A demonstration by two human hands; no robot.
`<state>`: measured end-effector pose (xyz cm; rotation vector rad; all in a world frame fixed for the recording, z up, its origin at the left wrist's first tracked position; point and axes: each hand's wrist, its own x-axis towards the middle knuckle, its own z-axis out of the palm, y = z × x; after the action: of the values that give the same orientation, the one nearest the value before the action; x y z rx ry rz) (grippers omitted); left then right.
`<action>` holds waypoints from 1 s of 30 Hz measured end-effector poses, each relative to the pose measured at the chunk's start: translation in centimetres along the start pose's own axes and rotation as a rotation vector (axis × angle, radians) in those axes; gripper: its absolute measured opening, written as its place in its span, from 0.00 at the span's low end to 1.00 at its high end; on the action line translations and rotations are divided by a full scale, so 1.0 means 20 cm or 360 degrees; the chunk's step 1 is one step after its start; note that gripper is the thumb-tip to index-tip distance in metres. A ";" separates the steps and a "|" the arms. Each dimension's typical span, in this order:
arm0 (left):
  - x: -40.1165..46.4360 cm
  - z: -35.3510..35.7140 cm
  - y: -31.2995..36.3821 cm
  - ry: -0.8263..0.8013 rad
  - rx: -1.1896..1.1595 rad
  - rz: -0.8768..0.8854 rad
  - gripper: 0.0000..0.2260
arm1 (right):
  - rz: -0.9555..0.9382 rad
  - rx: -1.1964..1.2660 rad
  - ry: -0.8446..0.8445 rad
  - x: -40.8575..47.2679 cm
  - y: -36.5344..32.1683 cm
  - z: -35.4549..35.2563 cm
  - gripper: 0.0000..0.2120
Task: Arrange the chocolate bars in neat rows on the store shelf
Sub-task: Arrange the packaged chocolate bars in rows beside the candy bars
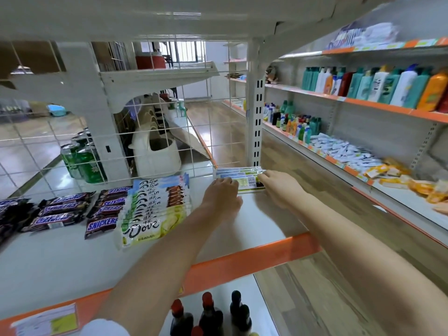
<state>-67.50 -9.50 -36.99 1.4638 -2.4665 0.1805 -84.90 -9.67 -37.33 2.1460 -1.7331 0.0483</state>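
Note:
A small stack of Dove chocolate bars (242, 176) lies face down at the back right corner of the white shelf (261, 219). My left hand (221, 197) touches the stack's left end and my right hand (278, 187) presses on its right end; both have fairly straight fingers. To the left, a fanned row of Dove bars (155, 207) in green and blue wrappers overlaps from back to front. Further left lie two rows of dark Snickers bars (60, 210), slightly askew.
A white wire grid (145, 132) backs the shelf, with green cans (82, 158) and a white jug (157, 154) behind it. The shelf's orange front edge (242, 260) has dark bottles (208, 314) below. The aisle to the right holds shampoo bottles (378, 86) and packets.

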 end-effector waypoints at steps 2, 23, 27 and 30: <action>0.02 0.02 -0.02 0.0001 0.0005 -0.0013 0.17 | -0.0024 -0.0032 -0.0011 0.02 -0.01 0.01 0.05; -0.03 0.01 -0.12 0.0106 0.0030 0.0031 0.19 | 0.0094 0.0141 0.0077 0.01 -0.05 0.02 0.09; -0.07 -0.03 -0.15 0.0227 0.0081 0.0107 0.22 | 0.0158 0.0398 0.0121 0.01 -0.07 -0.03 0.07; -0.11 -0.08 -0.17 0.0309 0.0156 0.0147 0.27 | 0.0246 0.0829 0.0117 0.02 -0.10 -0.12 0.05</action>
<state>-63.19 -8.85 -36.13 1.3022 -2.3975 0.4458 -82.50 -8.94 -35.48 2.3019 -2.0025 0.6794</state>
